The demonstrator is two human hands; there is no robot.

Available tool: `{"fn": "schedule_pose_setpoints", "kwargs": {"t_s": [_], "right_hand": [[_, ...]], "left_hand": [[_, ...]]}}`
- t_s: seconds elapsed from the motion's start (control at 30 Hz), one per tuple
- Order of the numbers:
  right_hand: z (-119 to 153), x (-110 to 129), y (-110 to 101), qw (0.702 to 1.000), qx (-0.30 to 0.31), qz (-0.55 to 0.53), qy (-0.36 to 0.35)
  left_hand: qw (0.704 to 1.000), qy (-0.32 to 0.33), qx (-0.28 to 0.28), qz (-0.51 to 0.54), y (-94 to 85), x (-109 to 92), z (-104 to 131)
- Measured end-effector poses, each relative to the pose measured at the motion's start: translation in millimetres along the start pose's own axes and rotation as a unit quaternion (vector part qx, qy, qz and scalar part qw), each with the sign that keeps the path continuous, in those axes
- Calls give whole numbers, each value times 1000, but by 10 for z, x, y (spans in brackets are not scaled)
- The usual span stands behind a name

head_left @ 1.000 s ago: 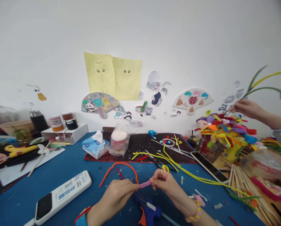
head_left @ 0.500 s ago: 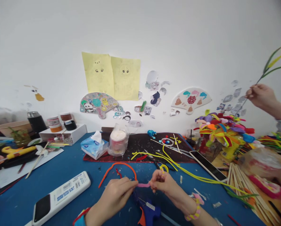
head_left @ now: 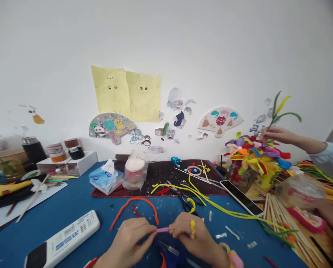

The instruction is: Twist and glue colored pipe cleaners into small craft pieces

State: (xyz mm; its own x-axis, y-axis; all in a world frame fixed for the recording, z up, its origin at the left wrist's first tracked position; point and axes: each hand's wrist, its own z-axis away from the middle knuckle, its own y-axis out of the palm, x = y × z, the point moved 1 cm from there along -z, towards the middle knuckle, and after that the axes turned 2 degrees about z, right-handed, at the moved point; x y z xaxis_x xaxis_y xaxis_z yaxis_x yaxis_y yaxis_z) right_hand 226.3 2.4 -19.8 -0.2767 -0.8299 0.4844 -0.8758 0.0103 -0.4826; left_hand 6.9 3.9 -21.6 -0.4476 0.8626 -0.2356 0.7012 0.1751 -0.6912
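Note:
A short pink pipe cleaner (head_left: pixel 163 230) is stretched between my two hands. My left hand (head_left: pixel 131 238) pinches its left end, and my right hand (head_left: pixel 193 234), with a yellow ring on one finger, grips its right end. Below it, a dark blue glue gun (head_left: pixel 170 253) lies on the mat, partly cut off by the frame's lower edge. An orange pipe cleaner (head_left: pixel 135 199) curves just behind my left hand. Black-handled scissors (head_left: pixel 185 203) and long yellow pipe cleaners (head_left: pixel 225 211) lie beyond my right hand.
A white device (head_left: pixel 64 238) lies on the blue mat (head_left: pixel 105 208) at left. Behind are a tissue pack (head_left: pixel 106 176) and a bagged jar (head_left: pixel 135 167). At right are a phone (head_left: pixel 241 197), wooden sticks (head_left: pixel 279 219) and another person's hand (head_left: pixel 278 134) holding a green-and-yellow stem over pipe-cleaner flowers.
My right hand has turned so its back shows, and the pink piece stays between both hands. The other person's hand has lowered the stem toward the flowers. The view has shifted slightly.

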Motion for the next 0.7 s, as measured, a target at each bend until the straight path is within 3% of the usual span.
{"fn": "schedule_pose_setpoints", "kwargs": {"t_s": [0.1,0.27,0.4,0.47,0.57,0.7], "right_hand": [[8,67,-28,989,-15,75,-130],[18,159,-88,963,14,181,-197],[36,153,-126,946,18,229,-229],[55,126,-139,932,15,260,-252],[92,91,-148,905,14,314,-286],[96,102,-145,889,-14,345,-300]], "left_hand": [[1000,-1,-1,-5,16,-3,19],[997,-45,35,57,19,-28,-9],[976,-147,87,134,-1,-58,-71],[949,-224,122,188,3,-63,-88],[883,-335,161,286,23,-56,-84],[820,-393,184,374,50,-1,-40]]}}
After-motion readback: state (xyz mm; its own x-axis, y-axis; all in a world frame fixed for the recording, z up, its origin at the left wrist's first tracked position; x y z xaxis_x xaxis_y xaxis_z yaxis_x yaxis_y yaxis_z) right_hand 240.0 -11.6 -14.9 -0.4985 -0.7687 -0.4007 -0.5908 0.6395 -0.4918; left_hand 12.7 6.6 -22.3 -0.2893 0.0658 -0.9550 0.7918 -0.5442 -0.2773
